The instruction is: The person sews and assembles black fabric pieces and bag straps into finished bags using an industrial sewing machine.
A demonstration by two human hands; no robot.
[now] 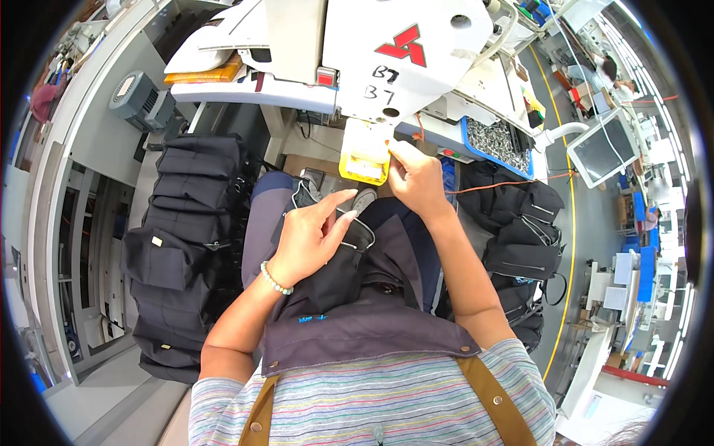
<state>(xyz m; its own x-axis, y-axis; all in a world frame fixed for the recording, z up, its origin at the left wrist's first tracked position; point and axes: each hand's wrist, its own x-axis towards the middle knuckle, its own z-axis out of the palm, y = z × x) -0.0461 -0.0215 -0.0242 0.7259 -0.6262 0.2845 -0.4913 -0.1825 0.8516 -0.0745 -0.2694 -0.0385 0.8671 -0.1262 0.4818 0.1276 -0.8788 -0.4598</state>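
My left hand (311,238), with a beaded bracelet at the wrist, hovers over my lap. Its thumb and index finger are apart, with nothing visible between them. Below it a black fabric piece (335,279) with a pale zipper or edging lies across my lap. My right hand (418,178) is raised at the right edge of a yellow-rimmed clear guard (364,177) beneath the white sewing machine head (405,56). Its fingers are curled in, the index fingertip against the guard's side. Whatever they may grip is hidden.
Black sewn bags (190,215) are stacked at my left, and more black bags with zippers (517,245) sit at my right. A blue tray of small metal parts (498,145) stands right of the machine. A grey motor (137,100) juts out at left; an orange cord (513,182) runs rightward.
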